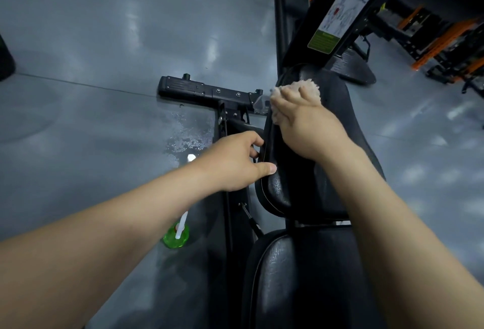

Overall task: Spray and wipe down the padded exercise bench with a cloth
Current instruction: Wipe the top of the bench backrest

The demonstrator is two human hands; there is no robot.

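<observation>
Glossy grey floor surrounded the black padded bench. The right hand, fingers curled, pressed a beige cloth against the pad's upper left edge. The left hand gripped that edge lower down, thumb on top. A green spray bottle stood on the floor, left of the bench.

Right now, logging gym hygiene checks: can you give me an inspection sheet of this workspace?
Surface: grey glossy floor, wet spray patch beside frame.
Job's things: black padded exercise bench; fluffy beige cloth on its upper pad's left edge; green spray bottle with white nozzle standing on floor.
Clutter: nothing seen.
Hands: left hand grips pad edge; right hand holds cloth.
Cables: nothing seen.
Surroundings: orange-and-black racks; stickered black upright.
</observation>
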